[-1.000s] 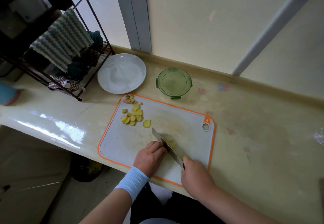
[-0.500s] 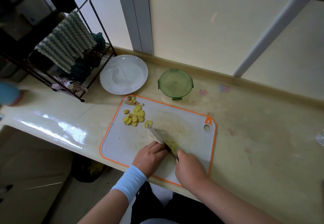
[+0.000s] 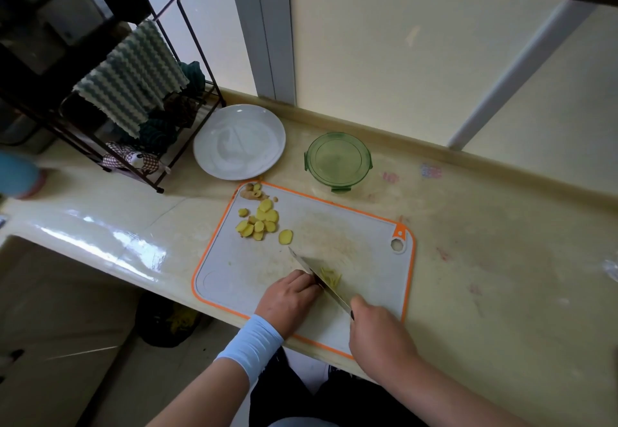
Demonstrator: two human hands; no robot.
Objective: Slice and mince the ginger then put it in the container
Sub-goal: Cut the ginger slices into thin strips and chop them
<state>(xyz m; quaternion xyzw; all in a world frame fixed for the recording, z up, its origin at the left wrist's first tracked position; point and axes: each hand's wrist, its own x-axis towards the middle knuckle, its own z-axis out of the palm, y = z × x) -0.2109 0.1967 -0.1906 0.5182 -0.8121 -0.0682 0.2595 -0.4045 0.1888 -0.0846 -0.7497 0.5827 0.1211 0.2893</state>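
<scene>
A white cutting board [image 3: 368,259] with an orange rim lies on the counter. Several round ginger slices [image 3: 259,221] sit near its far left corner, with ginger trimmings [image 3: 252,192] behind them. My right hand [image 3: 378,333] grips the handle of a knife [image 3: 317,274] whose blade lies across thin ginger strips [image 3: 331,276]. My left hand [image 3: 289,299], fingers curled, holds ginger down against the blade's left side; that piece is hidden under the fingers. A green round container [image 3: 337,160] stands behind the board.
A white plate [image 3: 239,140] sits left of the container. A black wire rack [image 3: 133,99] with cloths stands at far left. The counter edge [image 3: 100,246] drops off on the near left. A light blue object [image 3: 16,176] is at the left border.
The knife slid forward through the ginger strips half a second ago, then drew back toward me. My left hand stayed curled beside the blade.
</scene>
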